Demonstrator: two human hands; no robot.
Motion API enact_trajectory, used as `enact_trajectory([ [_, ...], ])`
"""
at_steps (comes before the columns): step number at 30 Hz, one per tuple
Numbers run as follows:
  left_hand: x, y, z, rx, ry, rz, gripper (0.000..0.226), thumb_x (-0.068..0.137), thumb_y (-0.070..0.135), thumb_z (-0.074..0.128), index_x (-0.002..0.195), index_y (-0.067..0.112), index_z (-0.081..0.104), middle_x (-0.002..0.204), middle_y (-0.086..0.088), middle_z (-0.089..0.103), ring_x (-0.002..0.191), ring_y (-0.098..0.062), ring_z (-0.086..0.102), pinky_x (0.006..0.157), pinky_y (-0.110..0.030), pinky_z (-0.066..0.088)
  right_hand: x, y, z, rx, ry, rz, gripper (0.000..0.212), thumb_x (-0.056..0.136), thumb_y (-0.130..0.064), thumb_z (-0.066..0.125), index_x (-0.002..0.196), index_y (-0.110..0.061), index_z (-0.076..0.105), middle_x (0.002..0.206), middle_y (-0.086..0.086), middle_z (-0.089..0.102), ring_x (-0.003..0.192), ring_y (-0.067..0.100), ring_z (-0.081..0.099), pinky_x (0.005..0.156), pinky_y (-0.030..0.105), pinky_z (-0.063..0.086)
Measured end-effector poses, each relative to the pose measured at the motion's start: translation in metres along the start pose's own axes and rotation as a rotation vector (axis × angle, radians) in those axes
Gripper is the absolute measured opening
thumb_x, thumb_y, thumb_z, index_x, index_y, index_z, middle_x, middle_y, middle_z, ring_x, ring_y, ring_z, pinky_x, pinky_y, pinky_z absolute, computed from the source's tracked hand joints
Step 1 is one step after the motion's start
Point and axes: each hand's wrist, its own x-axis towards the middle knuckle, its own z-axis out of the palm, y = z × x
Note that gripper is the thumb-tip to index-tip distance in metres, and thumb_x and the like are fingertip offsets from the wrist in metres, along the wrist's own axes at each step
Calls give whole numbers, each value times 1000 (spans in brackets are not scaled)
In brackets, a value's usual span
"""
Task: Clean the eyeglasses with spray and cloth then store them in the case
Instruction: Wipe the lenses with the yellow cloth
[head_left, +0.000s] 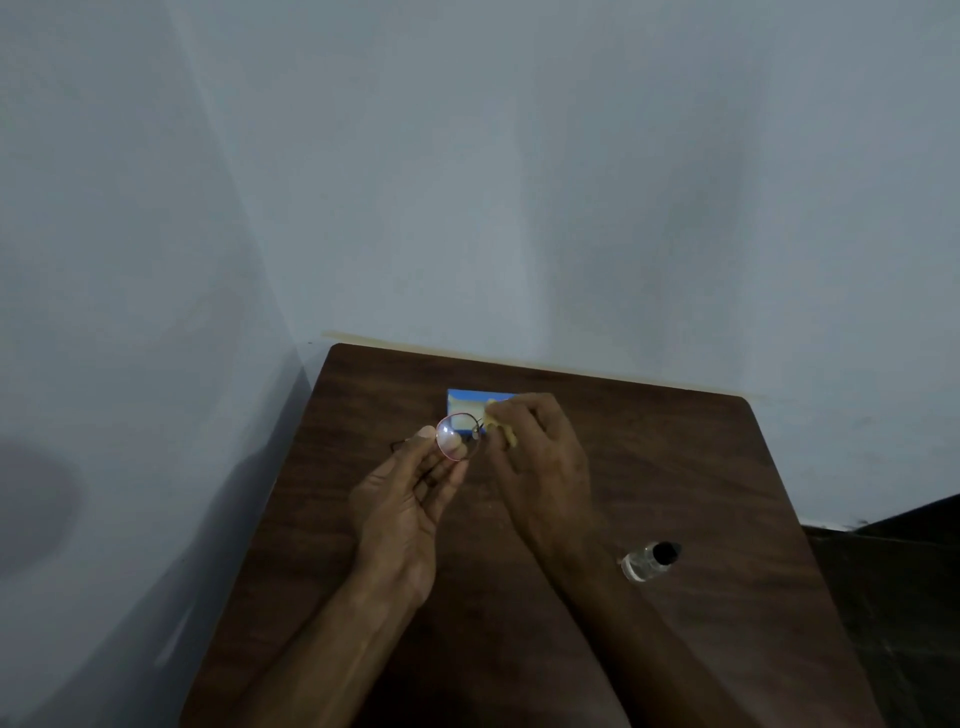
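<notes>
Head view looks down at a big pale wall (519, 182) and a brown table (701, 467) in the corner. Both the left hand (402, 499) and the right hand (540, 467) are over the middle of the table, fingers curled. A blue case (467, 400) lies behind them, near the wall. A small clear bottle (647, 561) with a black cap sits on the table to the right. The left hand pinches the glasses (453, 437) by one round lens. The right hand squeezes a yellow cloth (501, 428) against the other side of the glasses.

Single head-worn wide-angle view. It stands above the near edge of the dark brown wood-grain desk (675, 467) at close range, facing forward and down toward the pale grey-blue wall (519, 182) corner.
</notes>
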Motion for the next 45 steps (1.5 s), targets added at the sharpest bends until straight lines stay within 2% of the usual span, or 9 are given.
enact_trajectory([
  [6, -4, -3, -2, 33, 23, 17, 15, 96, 10, 72, 105, 2, 79, 99, -18, 82, 85, -20, 82, 69, -27, 66, -6, -6, -5, -15, -53, -77, 18, 93, -6, 70, 110, -3, 75, 115, 13, 66, 103, 27, 67, 84, 43, 60],
  [10, -5, -7, -2, 86, 29, 66, 9, 92, 11, 74, 92, 6, 82, 95, -16, 82, 82, -18, 82, 69, -27, 66, 1, 6, -8, -10, -2, 79, 19, 94, -5, 71, 112, -6, 74, 118, 8, 62, 105, 19, 61, 82, 40, 60],
  [15, -3, -9, -4, 149, 55, 122, 14, 90, 11, 76, 80, 12, 85, 91, -15, 82, 80, -19, 81, 67, -27, 66, -6, 9, -5, 12, -74, -62, 19, 95, -14, 64, 111, -11, 72, 118, 3, 60, 104, 16, 61, 84, 32, 57],
  [19, -6, -13, -5, 244, 26, 191, 11, 90, 12, 77, 81, 12, 84, 93, -15, 83, 86, -22, 82, 71, -27, 65, -1, 24, -9, 38, 31, 114, 17, 94, -7, 68, 109, -14, 71, 117, -1, 57, 100, 11, 61, 77, 34, 59],
  [24, -7, -13, -6, 359, 14, 263, 16, 91, 8, 76, 78, 15, 82, 89, -13, 82, 87, -23, 81, 72, -27, 66, -15, 25, -6, 17, -65, -61, 16, 97, -14, 64, 111, -13, 71, 117, 1, 58, 103, 12, 59, 86, 22, 52],
  [29, -10, -13, -4, 336, -29, 254, 10, 87, 15, 77, 79, 15, 84, 91, -14, 82, 88, -22, 81, 78, -32, 67, -8, 33, -8, 71, 71, 174, 19, 93, -3, 69, 110, -14, 69, 117, 2, 60, 99, 6, 59, 80, 22, 53],
  [33, -8, -7, -3, 177, -19, 164, 9, 80, 20, 79, 79, 15, 86, 91, -12, 83, 84, -18, 81, 74, -29, 66, -25, 22, -3, 29, 9, 16, 23, 97, -16, 66, 120, -18, 64, 125, -4, 54, 107, 2, 56, 88, 5, 46],
  [40, -9, -6, -2, 23, -6, 40, 17, 95, 10, 73, 84, 11, 86, 94, -14, 82, 85, -17, 81, 72, -28, 65, -18, 27, -4, 39, 130, 84, 24, 91, -1, 71, 111, -14, 68, 118, -2, 57, 100, 4, 58, 77, 22, 53],
  [45, -11, -3, -3, -3, -2, -4, 18, 94, 12, 73, 83, 11, 87, 97, -17, 82, 87, -19, 82, 71, -27, 65, -26, 21, -4, 21, -6, -98, 21, 95, -11, 64, 116, -13, 70, 121, -1, 56, 109, 15, 61, 85, 31, 57],
])
